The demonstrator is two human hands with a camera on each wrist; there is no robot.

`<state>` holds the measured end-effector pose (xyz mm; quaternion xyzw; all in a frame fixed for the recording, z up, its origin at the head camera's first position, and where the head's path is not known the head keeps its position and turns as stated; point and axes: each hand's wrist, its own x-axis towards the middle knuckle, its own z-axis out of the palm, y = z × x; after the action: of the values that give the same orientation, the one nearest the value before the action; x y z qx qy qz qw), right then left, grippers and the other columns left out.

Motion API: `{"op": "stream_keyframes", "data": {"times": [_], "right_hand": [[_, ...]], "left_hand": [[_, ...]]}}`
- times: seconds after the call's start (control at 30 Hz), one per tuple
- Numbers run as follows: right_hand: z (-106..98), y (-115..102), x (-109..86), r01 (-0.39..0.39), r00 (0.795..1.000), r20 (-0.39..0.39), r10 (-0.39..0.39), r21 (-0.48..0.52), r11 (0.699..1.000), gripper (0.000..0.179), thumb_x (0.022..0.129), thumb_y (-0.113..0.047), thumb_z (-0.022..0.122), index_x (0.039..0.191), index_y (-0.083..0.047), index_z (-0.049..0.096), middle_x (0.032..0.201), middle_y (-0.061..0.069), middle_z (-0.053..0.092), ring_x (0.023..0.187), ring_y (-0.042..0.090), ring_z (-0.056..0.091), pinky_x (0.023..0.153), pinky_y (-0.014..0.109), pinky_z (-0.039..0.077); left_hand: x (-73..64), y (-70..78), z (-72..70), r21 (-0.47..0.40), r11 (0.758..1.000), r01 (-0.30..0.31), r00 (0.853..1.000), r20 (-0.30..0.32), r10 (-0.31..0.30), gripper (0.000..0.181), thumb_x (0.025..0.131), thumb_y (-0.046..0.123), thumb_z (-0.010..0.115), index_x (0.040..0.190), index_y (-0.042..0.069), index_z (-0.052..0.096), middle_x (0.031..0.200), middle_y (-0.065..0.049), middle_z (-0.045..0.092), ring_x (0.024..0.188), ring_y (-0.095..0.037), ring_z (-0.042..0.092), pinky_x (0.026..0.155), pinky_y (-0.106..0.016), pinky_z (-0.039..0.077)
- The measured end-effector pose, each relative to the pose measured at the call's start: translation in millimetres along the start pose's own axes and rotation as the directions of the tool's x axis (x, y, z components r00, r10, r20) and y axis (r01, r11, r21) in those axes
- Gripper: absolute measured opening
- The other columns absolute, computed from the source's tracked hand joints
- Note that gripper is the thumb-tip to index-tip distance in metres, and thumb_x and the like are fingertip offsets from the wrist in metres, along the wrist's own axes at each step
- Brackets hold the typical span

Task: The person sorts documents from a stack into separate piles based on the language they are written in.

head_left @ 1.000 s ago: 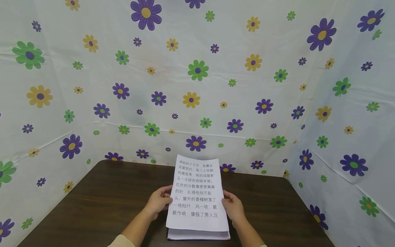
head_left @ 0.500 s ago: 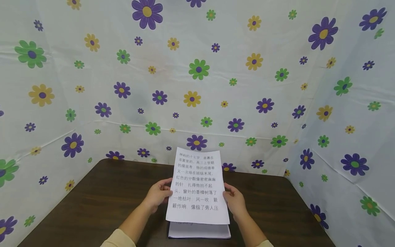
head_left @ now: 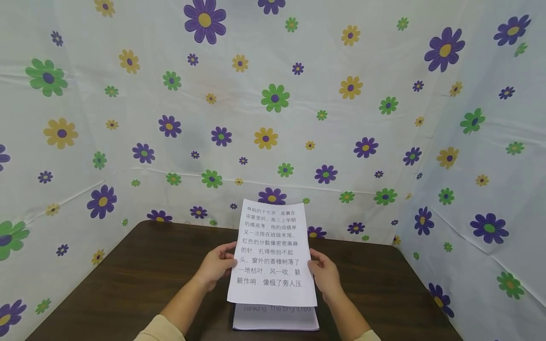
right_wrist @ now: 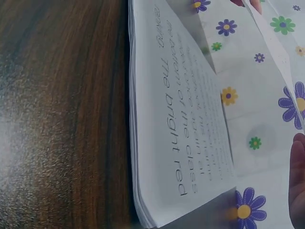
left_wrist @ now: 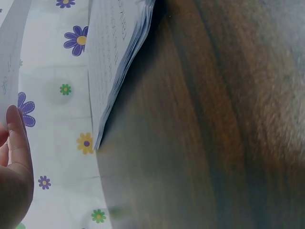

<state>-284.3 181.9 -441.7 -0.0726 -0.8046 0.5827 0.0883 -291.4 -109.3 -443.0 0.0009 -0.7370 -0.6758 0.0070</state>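
Observation:
A white sheet of paper [head_left: 270, 251] printed with Chinese text is held up and tilted toward me in the head view. My left hand [head_left: 214, 266] pinches its left edge, and my right hand [head_left: 325, 273] pinches the right edge, thumbs in front. Beneath it, apart from the sheet, a stack of paper [head_left: 276, 321] lies on the table; its top page carries English text. In the right wrist view that stack [right_wrist: 176, 124] shows several layered pages. The left wrist view catches the fingers [left_wrist: 18, 143] at the sheet's edge. Fingers behind the sheet are partly hidden.
The dark wood-grain table [head_left: 141, 284] spreads to both sides of the stack. A white cloth with purple, green and yellow flowers [head_left: 273, 98] hangs behind the table and along both sides.
Both hands have raised the sheet up and away from the stack. More of the stack's top page, with a line of English text, now shows below it.

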Motion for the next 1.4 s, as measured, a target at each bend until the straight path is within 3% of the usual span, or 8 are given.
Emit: {"op": "stream_keyframes", "data": {"times": [0.43, 1.0, 1.4], "right_hand": [[16.7, -8.9, -2.6, 0.026, 0.999, 0.035, -0.028, 0.048, 0.999, 0.042, 0.095, -0.008, 0.055, 0.137, -0.002, 0.054, 0.107, 0.020, 0.068, 0.084, 0.018, 0.065, 0.071, 0.031, 0.056], [46.5, -19.4, -6.0, 0.023, 0.997, 0.069, -0.026, 0.041, 0.999, 0.043, 0.094, -0.009, 0.057, 0.137, -0.003, 0.055, 0.104, 0.016, 0.069, 0.085, 0.017, 0.066, 0.079, 0.035, 0.059], [70.6, -27.5, -12.5, 0.020, 0.992, 0.124, -0.026, 0.052, 0.998, 0.044, 0.093, -0.009, 0.057, 0.137, -0.002, 0.055, 0.100, 0.013, 0.070, 0.081, 0.015, 0.065, 0.075, 0.032, 0.059]], "left_hand": [[1.4, 3.3, -22.4, 0.013, 1.000, 0.001, 1.000, -0.006, -0.001, 0.054, 0.086, -0.006, 0.060, 0.139, -0.001, 0.051, 0.090, -0.010, 0.059, 0.078, -0.020, 0.059, 0.067, -0.031, 0.054], [-5.4, 6.7, -57.5, 0.085, 0.996, -0.005, 1.000, -0.004, 0.005, 0.053, 0.089, -0.002, 0.060, 0.140, -0.003, 0.047, 0.095, -0.013, 0.059, 0.083, -0.021, 0.061, 0.072, -0.033, 0.057], [-9.6, 4.0, -87.7, 0.136, 0.991, -0.006, 1.000, 0.000, 0.006, 0.055, 0.091, -0.001, 0.058, 0.143, -0.004, 0.042, 0.099, -0.016, 0.062, 0.081, -0.019, 0.064, 0.074, -0.036, 0.059]]}}
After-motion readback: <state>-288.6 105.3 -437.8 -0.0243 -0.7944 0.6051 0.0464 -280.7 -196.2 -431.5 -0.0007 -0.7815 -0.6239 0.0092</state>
